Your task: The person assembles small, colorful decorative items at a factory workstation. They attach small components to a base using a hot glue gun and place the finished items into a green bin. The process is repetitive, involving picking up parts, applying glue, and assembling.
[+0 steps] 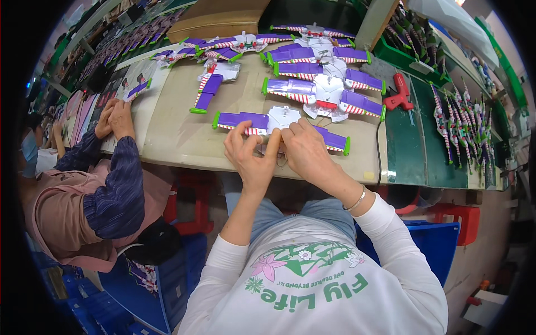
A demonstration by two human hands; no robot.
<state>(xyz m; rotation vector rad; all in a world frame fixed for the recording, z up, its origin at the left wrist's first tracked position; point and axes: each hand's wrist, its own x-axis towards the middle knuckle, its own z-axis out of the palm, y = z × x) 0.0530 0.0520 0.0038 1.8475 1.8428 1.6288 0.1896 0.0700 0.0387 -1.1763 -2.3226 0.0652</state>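
A toy wing set [283,116] lies near the table's front edge, with a white centre, purple wings, red-and-white striped edges and green tips. My left hand [251,155] is closed on its near side, just left of the centre, fingertips pinched. My right hand [306,148] pinches at the centre's near edge and covers the root of the right wing. The fingertips of both hands meet there; any small part between them is hidden. Thin wires show below the fingers. Beyond my hands, several similar wing sets [326,92] overlap in a row.
More wing sets [215,50] lie at the back left, before a cardboard box [218,19]. At right are a red glue gun [399,92], a dark cable [379,148], a green crate [410,64] and stacked wings [466,123]. A co-worker's hands [116,118] work at left.
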